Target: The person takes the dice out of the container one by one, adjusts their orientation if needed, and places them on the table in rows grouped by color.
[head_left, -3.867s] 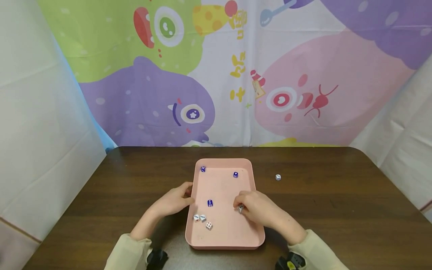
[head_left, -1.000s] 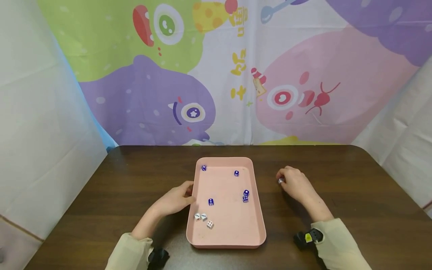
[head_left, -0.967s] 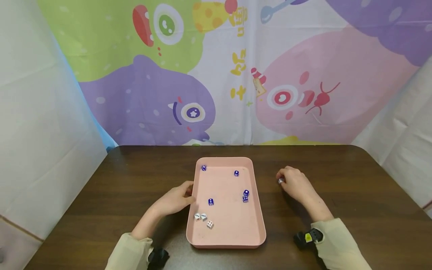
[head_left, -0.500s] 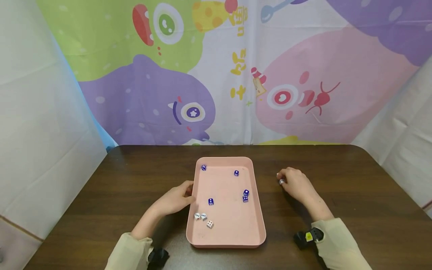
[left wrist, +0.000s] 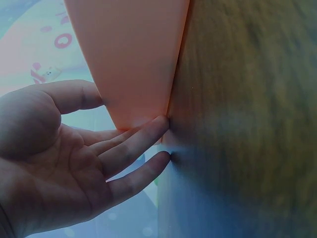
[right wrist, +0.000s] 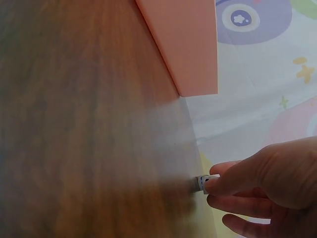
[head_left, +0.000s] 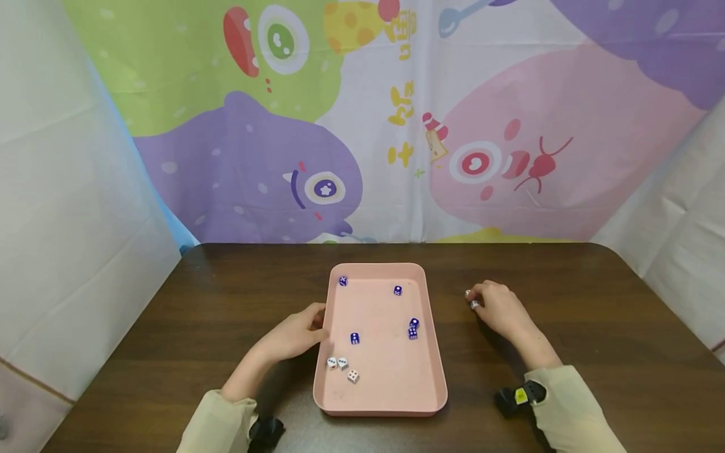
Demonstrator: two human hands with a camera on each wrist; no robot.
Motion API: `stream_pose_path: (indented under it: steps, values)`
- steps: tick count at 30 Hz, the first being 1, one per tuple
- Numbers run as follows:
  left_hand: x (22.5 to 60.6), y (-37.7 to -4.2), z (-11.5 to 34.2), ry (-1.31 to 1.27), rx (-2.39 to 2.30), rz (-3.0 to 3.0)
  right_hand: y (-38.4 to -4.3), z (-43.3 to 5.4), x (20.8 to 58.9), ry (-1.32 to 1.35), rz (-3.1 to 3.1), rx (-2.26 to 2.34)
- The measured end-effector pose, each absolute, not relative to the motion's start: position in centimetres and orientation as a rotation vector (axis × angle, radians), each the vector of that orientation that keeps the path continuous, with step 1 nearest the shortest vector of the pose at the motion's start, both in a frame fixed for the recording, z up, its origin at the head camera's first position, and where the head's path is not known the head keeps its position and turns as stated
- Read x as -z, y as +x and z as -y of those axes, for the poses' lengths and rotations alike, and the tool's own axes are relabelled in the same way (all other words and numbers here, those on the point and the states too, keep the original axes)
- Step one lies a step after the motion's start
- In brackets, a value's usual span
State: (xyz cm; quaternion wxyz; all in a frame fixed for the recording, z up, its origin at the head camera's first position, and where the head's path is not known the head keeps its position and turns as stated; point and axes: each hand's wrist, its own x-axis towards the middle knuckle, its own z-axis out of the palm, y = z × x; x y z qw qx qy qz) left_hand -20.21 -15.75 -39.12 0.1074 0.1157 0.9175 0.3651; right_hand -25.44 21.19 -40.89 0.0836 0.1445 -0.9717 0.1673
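My left hand [head_left: 291,335] rests against the left side of the pink tray [head_left: 374,267]. In the left wrist view its thumb touches the rim and its other fingers [left wrist: 141,146], fairly straight, reach toward the tray's bottom edge and the table. To the right of the tray, my right hand [head_left: 501,309] pinches a white die [head_left: 474,304] between thumb and fingers, low at the table. Beside it, a second white die [head_left: 467,294] shows at the fingertips. The right wrist view has the pinched white die [right wrist: 210,179] partly covered by the thumb.
Inside the tray, three white dice [head_left: 354,376] sit near the front left. Several blue dice lie there too, among them a pair [head_left: 413,328] by the right wall and one blue die [head_left: 343,281] in the far left corner. A patterned cloth [head_left: 374,126] hangs behind the brown table [head_left: 566,283].
My right hand has gone from over the tray to the table on its right, taking a white die to the one lying there. The blue pair is uncovered. My left hand stays put.
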Motion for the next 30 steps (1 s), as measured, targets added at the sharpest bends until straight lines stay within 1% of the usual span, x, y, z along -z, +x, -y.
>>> stream_pose_path:
  steps: [30]
  values:
    - [39.36, -20.46, 15.90, 0.324, -1.064, -2.697, -26.11, -21.66, 41.25, 0.465, 2.910, -0.564]
